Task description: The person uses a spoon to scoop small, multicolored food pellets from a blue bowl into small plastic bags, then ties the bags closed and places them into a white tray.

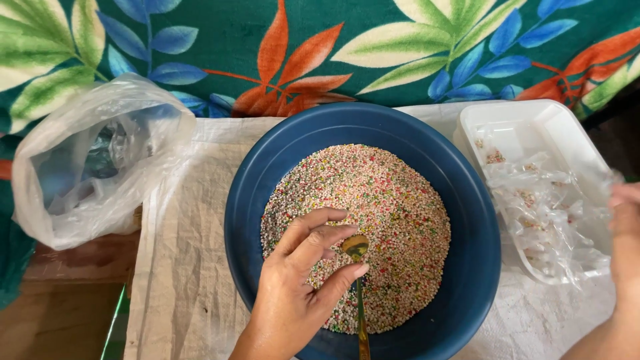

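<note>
A clear bag point(93, 157) lies far left; small clear packets point(547, 213) fill a white tray point(527, 123) right. The left hand point(300, 287) pinches a gold spoon point(359, 280) over beads point(373, 213) in the blue bowl point(467, 267). The right hand point(623, 240), cut off, touches the packets; its grip is unclear.

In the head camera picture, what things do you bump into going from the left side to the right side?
Clear plastic bag → left hand → gold spoon standing in the blue bowl of coloured beads → white tray with small clear packets → right hand at the edge.
</note>
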